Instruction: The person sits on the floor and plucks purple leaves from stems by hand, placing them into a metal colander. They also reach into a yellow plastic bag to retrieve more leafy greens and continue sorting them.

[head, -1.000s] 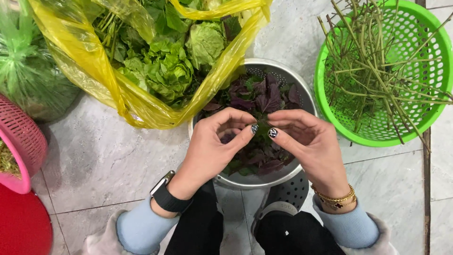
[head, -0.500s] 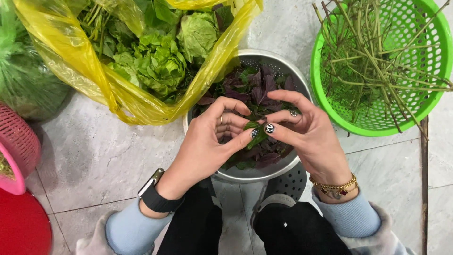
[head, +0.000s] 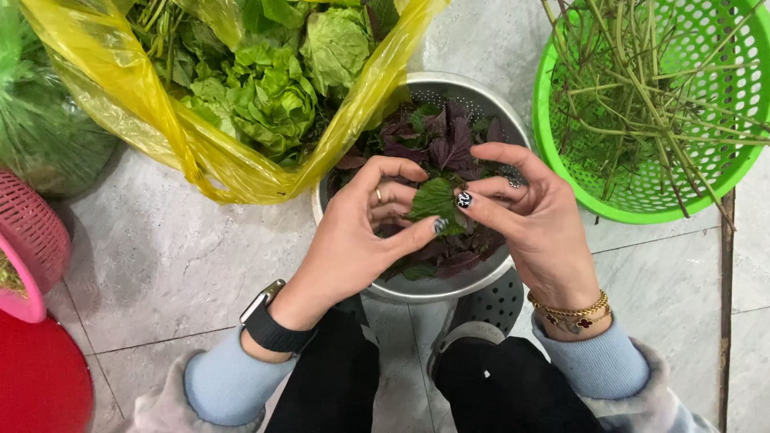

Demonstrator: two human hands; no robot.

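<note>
A metal colander (head: 493, 277) of dark purple and green herb leaves sits on the tiled floor in front of my knees. Over it, my left hand (head: 361, 232) and my right hand (head: 529, 212) meet, both pinching one green leaf (head: 433, 200) between thumbs and fingertips. The left wrist wears a dark watch, the right wrist gold bracelets. The leaf is held just above the pile of leaves.
A yellow plastic bag (head: 160, 120) of lettuce and greens lies at the upper left, touching the colander. A green basket (head: 577, 168) of bare stems stands at the right. A pink basket (head: 36, 240) and a red container (head: 40, 385) sit at the left edge.
Both hands have stayed over the colander; a green leaf has come up between the fingertips, and the fingers have spread around it.
</note>
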